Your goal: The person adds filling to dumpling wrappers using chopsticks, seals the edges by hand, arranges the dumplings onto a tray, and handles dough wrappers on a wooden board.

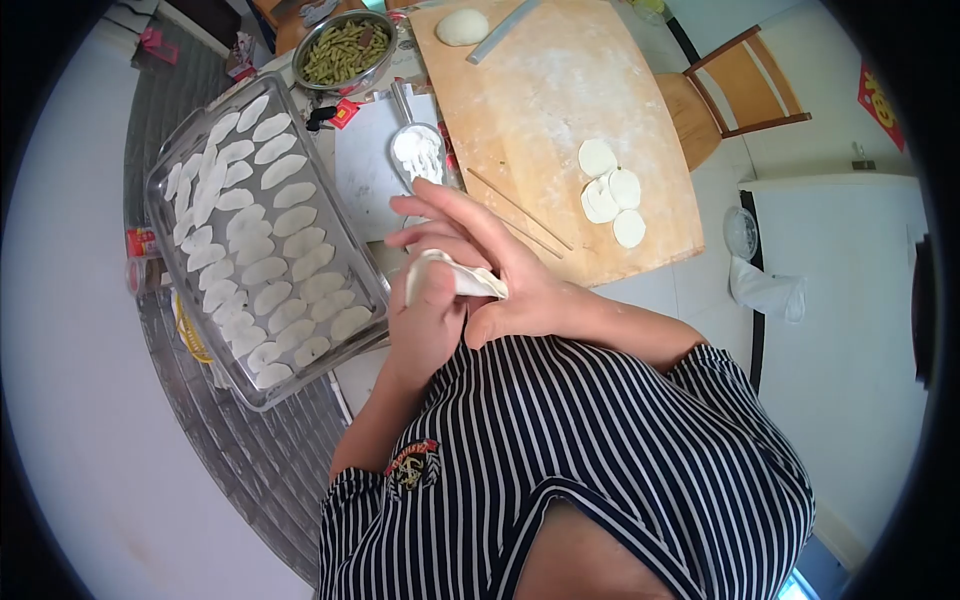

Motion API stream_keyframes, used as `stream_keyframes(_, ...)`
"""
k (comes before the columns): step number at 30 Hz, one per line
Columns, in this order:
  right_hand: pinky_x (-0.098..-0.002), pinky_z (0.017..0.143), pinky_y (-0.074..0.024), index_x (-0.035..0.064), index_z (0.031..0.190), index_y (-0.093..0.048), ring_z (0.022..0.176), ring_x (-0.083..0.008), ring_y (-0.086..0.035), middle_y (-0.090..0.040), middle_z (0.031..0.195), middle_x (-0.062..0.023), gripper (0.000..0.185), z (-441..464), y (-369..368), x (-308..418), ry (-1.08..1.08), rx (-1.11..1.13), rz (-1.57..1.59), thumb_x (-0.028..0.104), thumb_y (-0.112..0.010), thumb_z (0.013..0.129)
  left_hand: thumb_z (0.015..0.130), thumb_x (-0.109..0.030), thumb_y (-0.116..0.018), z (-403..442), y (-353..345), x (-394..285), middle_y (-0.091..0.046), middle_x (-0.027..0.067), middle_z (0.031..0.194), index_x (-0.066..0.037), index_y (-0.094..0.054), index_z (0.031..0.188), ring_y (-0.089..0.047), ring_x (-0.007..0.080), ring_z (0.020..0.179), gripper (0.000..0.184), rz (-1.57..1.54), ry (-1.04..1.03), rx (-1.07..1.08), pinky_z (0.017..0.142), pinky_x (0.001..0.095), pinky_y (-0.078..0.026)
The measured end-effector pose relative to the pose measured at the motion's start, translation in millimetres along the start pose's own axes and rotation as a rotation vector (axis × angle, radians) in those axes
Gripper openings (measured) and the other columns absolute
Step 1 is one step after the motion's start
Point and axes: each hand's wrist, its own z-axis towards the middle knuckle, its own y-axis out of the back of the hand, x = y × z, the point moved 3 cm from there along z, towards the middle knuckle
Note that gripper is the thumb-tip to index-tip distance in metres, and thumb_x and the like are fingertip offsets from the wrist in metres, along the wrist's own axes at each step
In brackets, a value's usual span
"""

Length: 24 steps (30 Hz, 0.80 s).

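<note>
A folded dumpling (462, 279) of white dough is held between my two hands in front of my chest. My left hand (418, 318) is closed around its left end, with the thumb over the dough. My right hand (522, 288) pinches the right end, where the edge looks pressed together; its upper fingers stretch out to the left. The filling is hidden. Several round dough wrappers (611, 197) lie overlapping on the wooden board (560, 110) to the right. A pair of chopsticks (520, 212) rests near the board's front left edge.
On the left, a metal tray (262, 398) carries rows of shaped dumplings. Behind it stands a metal bowl (386, 80) of green filling. A scoop (417, 148) of white flour lies beside the board. A dough ball (463, 28) and a grey rolling pin (503, 32) are at the back.
</note>
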Motion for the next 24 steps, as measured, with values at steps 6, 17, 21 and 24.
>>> stream_keyframes(6,-0.0383,0.106,-0.0429,-0.0004,0.143,-0.042,0.123,-0.027,-0.055,-0.052,0.138,-0.0188,0.058,1,2,18,-0.03,0.041,-0.173,0.038,-0.048,0.1,0.104,-0.045,-0.04,5,1,6,-0.059,0.0091,0.095,0.0,-0.052,0.113,-0.058,0.0167,0.072,0.047,-0.147,-0.01,0.21,0.058,0.032,-0.048)
stream_keyframes(17,-0.037,0.108,-0.0412,-0.0039,0.138,-0.047,0.126,-0.0259,-0.053,-0.053,0.139,-0.0156,0.042,8,-5,-17,-0.077,-0.037,-0.147,0.021,-0.033,0.107,0.107,-0.038,-0.039,3,19,-10,-0.062,0.0049,0.099,0.004,-0.062,0.107,-0.056,0.0107,0.09,0.047,0.505,-0.024,-0.15,0.08,0.0271,-0.044)
stream_keyframes(21,-0.0355,0.104,-0.0428,-0.0005,0.141,-0.045,0.124,-0.0238,-0.053,-0.055,0.136,-0.0141,0.044,9,-4,-25,-0.178,-0.097,-0.213,0.026,-0.037,0.107,0.106,-0.041,-0.038,10,28,-5,-0.064,0.0049,0.094,0.003,-0.064,0.105,-0.057,0.0113,0.084,0.051,0.475,0.058,-0.263,0.074,0.0269,-0.046)
stream_keyframes(24,-0.0331,0.101,-0.0443,0.0007,0.144,-0.042,0.121,-0.022,-0.055,-0.057,0.132,-0.0132,0.049,16,-5,-31,-0.341,-0.096,-0.147,0.031,-0.043,0.106,0.108,-0.038,-0.035,13,43,-8,-0.066,0.0086,0.094,0.004,-0.063,0.109,-0.062,0.0139,0.087,0.051,0.387,0.109,-0.345,0.077,0.0276,-0.051)
